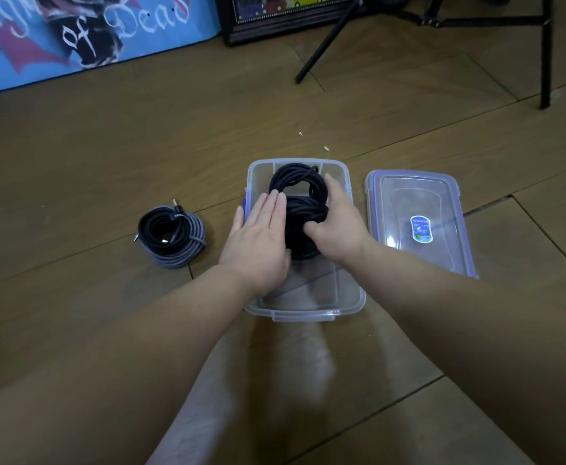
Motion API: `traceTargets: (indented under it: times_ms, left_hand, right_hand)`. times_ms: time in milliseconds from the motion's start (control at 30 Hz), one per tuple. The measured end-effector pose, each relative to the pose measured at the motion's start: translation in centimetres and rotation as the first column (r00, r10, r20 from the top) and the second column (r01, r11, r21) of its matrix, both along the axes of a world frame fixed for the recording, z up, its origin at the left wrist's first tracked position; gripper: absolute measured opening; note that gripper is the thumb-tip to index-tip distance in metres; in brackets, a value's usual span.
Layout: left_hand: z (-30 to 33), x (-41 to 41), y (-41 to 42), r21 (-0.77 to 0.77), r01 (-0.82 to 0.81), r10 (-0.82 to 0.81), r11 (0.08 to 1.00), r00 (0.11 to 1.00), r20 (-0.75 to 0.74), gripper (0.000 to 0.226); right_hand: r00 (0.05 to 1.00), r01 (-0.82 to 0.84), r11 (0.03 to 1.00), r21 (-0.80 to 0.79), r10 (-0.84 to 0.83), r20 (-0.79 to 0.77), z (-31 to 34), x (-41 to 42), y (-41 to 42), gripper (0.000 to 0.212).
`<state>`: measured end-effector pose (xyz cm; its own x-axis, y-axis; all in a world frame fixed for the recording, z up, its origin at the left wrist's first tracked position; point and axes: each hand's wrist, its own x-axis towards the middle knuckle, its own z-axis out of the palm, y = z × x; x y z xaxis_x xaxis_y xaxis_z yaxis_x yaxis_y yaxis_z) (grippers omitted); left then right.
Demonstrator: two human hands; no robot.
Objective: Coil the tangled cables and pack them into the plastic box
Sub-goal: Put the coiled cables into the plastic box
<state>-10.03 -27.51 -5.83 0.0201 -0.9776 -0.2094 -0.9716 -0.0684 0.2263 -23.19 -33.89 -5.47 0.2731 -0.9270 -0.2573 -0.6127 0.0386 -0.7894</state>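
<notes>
As the flat left hand [258,236] steadies it, the right hand [337,226] grips the springy black coiled cable [296,182] — best held across its loops — inside the clear plastic box [348,297].

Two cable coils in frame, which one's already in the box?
The all-black coil, inside the clear plastic box under both hands. The other, the black-and-grey coil, lies on the floor left of the box, untouched.
</notes>
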Motion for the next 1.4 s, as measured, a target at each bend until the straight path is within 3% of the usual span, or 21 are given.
traceTargets:
  times_ms: [167,300,367,467,567,667,733,833,967,1167,1267,1400]
  left_hand:
    - [1.0,2.2,2.5,-0.172,-0.083,0.062,0.981,0.99,-0.128,0.069]
    - [1.3,6.9,4.7,-0.258,-0.39,0.311,0.884,0.903,-0.297,0.06]
    - [1.4,9.6,5.6,-0.201,-0.586,0.496,0.785,0.789,-0.364,0.059]
    - [1.2,12.7,6.3,0.065,-0.809,0.73,0.584,0.489,-0.477,0.064]
    - [0.3,14.1,6.0,0.304,-0.828,0.751,0.472,0.196,-0.631,0.07]
    - [-0.3,14.3,5.6,0.438,-0.773,0.71,0.459,0.024,-0.704,0.059]
    - [-0.5,14.5,5.4,0.479,-0.761,0.7,0.437,-0.047,-0.712,0.059]
    - [-0.5,14.7,5.3,0.506,-0.767,0.703,0.395,-0.102,-0.704,0.062]
    - [-0.5,14.8,5.6,0.521,-0.775,0.703,0.356,-0.144,-0.696,0.045]
    - [-0.5,14.6,8.0,0.538,-0.765,0.773,0.355,-0.083,-0.628,0.027]
    - [-0.4,14.5,9.3,0.571,-0.741,0.824,0.353,-0.042,-0.565,0.028]
    - [-0.4,14.2,11.2,0.599,-0.723,0.833,0.344,-0.059,-0.55,0.027]
  right_hand:
    - [0.99,-0.13,0.95,-0.283,0.139,0.014,3.3,2.1,3.5,0.062]
    - [0.963,-0.238,0.965,-0.107,0.249,0.102,4.2,7.4,5.4,0.049]
    - [0.962,-0.246,0.968,0.057,0.236,0.136,4.0,10.0,5.7,0.049]
    - [0.977,-0.17,0.947,0.272,0.125,0.174,3.0,13.3,5.5,0.058]
    - [0.986,-0.048,0.916,0.397,-0.021,0.168,1.7,15.6,5.3,0.065]
    - [0.98,-0.003,0.874,0.485,-0.094,0.175,0.4,16.9,5.4,0.064]
    - [0.984,0.001,0.866,0.501,-0.089,0.151,-0.2,17.5,5.6,0.06]
    - [0.988,0.016,0.869,0.495,-0.091,0.128,-0.8,17.9,5.7,0.06]
    - [0.986,0.028,0.858,0.514,-0.109,0.127,-1.3,18.1,6.2,0.054]
    - [0.984,0.036,0.835,0.549,-0.126,0.128,-2.1,17.6,7.8,0.041]
    - [0.973,0.064,0.781,0.621,-0.188,0.136,-1.8,16.8,8.7,0.041]
    - [0.977,0.051,0.775,0.63,-0.17,0.13,-2.2,15.5,10.4,0.039]
